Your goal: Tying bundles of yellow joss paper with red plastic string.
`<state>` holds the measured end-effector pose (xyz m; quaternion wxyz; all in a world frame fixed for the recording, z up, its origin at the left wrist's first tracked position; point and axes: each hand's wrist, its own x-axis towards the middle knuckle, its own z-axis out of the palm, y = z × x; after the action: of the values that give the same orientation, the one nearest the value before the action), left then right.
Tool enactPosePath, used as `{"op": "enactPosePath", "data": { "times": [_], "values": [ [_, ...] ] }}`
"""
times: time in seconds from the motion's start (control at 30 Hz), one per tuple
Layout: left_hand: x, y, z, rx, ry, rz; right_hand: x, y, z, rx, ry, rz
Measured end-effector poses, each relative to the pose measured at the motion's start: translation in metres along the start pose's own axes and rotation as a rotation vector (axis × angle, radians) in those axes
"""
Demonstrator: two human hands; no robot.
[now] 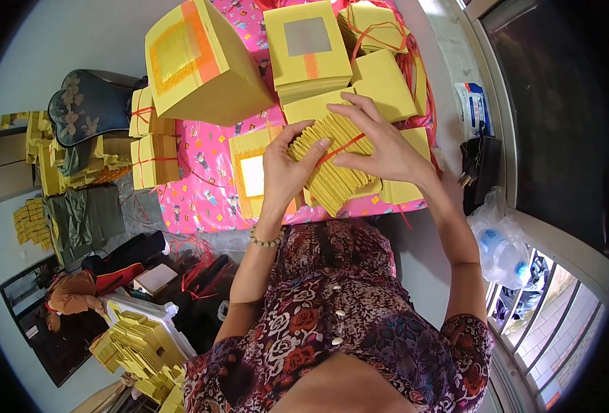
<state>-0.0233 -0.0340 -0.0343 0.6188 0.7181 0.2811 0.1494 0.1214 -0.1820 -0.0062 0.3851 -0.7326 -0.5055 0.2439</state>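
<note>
Between my two hands is a bundle of yellow folded paper (340, 180), its many edges fanned toward me and a red string (345, 149) running across it. My left hand (292, 164) grips the bundle's left side, thumb on top near the string. On the right side, my right hand (387, 146) curves round the bundle, its thumb near the string and its fingers over the far edge. Under the bundle lie flat yellow paper stacks, partly hidden. Just left of them is a yellow sheet with an orange border and a bright metallic square (254, 176).
A pink patterned cloth (204, 199) covers the table. A tall block of yellow paper (215, 89) stands far left, near string-tied bundles (154, 162). More yellow stacks (306, 65) and red strings (380, 31) lie at the back. A window rail (525, 227) is at right.
</note>
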Motion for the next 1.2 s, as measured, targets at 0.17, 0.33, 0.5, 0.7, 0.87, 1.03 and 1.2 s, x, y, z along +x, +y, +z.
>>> {"op": "enactPosePath", "data": {
  "times": [0.17,0.33,0.5,0.7,0.87,1.03,1.2],
  "values": [
    [-0.002,-0.001,-0.002,-0.06,-0.036,0.002,0.001,0.011,0.007,-0.011,0.002,-0.071],
    [0.0,-0.004,-0.005,-0.055,-0.062,0.006,-0.001,0.008,0.01,-0.044,0.002,-0.062],
    [-0.002,0.0,-0.006,0.063,-0.07,0.033,0.001,0.012,0.011,-0.043,-0.012,-0.072],
    [0.0,-0.002,-0.005,0.237,0.022,0.176,0.008,0.018,0.008,-0.004,-0.102,-0.049],
    [-0.001,0.0,-0.003,0.146,-0.054,0.032,0.01,0.02,0.005,0.05,-0.134,-0.013],
    [0.0,-0.009,0.001,0.165,0.001,0.11,0.007,0.024,0.009,0.035,-0.091,-0.077],
    [0.005,-0.006,0.003,0.103,0.004,0.06,0.0,0.025,0.007,0.032,-0.074,-0.088]
  ]
}}
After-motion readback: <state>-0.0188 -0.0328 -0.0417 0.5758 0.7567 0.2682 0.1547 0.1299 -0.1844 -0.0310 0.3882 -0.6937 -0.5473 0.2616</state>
